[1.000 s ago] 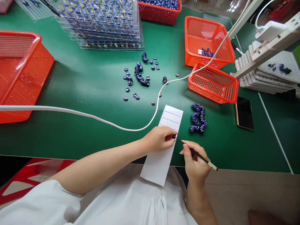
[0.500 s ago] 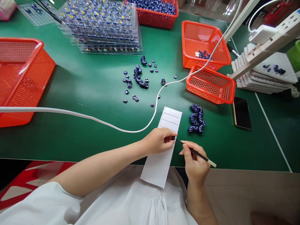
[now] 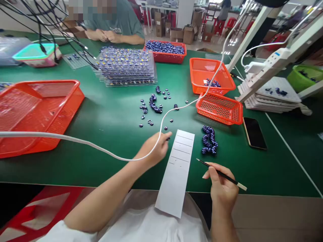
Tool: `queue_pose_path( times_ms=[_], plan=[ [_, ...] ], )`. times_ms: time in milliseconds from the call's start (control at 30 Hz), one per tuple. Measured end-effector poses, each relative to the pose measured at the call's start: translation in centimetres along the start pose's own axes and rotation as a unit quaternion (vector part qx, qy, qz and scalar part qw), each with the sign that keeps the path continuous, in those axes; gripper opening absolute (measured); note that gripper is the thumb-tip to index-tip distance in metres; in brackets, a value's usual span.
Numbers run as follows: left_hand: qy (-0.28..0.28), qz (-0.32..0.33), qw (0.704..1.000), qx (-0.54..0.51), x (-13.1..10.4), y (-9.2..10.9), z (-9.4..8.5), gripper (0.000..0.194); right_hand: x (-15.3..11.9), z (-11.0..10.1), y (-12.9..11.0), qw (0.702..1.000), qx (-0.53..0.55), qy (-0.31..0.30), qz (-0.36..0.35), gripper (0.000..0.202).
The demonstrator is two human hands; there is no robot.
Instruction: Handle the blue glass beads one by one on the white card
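Note:
My left hand is over the table, left of a white paper strip, thumb and index finger closed around a small dark bead that is partly hidden. The white cable passes in front of this hand. My right hand, right of the strip, grips a slim black pen-like tool with a pale rear end; its thin tip points at the strip without touching it. Ruled lines cross the strip's upper part. Loose dark striped beads lie beyond my left hand, and a coiled row of beads lies beyond my right.
Red baskets stand at left, at right and at the back. Stacked clear trays of beads sit mid-back. A phone lies at right, near a power strip. Another person sits opposite.
My left hand has moved left and away from the strip and tool tip, toward the loose beads. My right hand keeps the tool, slightly further right. The camera view has tilted up.

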State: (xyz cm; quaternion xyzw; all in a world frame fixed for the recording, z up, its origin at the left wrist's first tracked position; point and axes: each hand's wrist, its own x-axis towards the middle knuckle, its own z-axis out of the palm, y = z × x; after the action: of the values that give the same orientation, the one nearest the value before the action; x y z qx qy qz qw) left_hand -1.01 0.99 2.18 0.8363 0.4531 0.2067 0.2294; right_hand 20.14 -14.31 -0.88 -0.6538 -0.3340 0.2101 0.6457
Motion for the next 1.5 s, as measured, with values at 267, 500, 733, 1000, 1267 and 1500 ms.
queue_pose_path(
  times_ms=[267, 500, 733, 1000, 1267, 1500],
  plan=[
    [-0.003, 0.075, 0.989, 0.124, 0.1, 1.6, 1.7, 0.049, 0.9, 0.3, 0.9, 0.982, 0.112, 0.150, -0.009, 0.015],
    [-0.110, 0.236, 0.960, 0.098, 3.3, 8.5, 7.9, 0.021, 1.2, 0.2, 0.5, 0.973, 0.129, 0.189, -0.015, 0.017],
    [-0.085, 0.226, 0.963, 0.122, 4.8, 8.5, 9.8, 0.010, 1.0, 0.3, 0.5, 0.975, 0.118, 0.188, -0.010, 0.018],
    [-0.114, 0.229, 0.960, 0.113, 4.8, 8.9, 9.2, 0.010, 0.9, 0.3, 0.6, 0.975, 0.136, 0.176, -0.012, 0.014],
    [-0.256, 0.212, 0.937, 0.109, 6.7, 9.4, 7.5, 0.010, 1.0, 0.3, 0.6, 0.976, 0.123, 0.176, -0.023, 0.015],
    [-0.237, 0.236, 0.941, 0.049, 6.0, 8.3, 6.9, 0.009, 1.1, 0.0, 0.8, 0.979, 0.135, 0.152, -0.017, 0.015]
  ],
)
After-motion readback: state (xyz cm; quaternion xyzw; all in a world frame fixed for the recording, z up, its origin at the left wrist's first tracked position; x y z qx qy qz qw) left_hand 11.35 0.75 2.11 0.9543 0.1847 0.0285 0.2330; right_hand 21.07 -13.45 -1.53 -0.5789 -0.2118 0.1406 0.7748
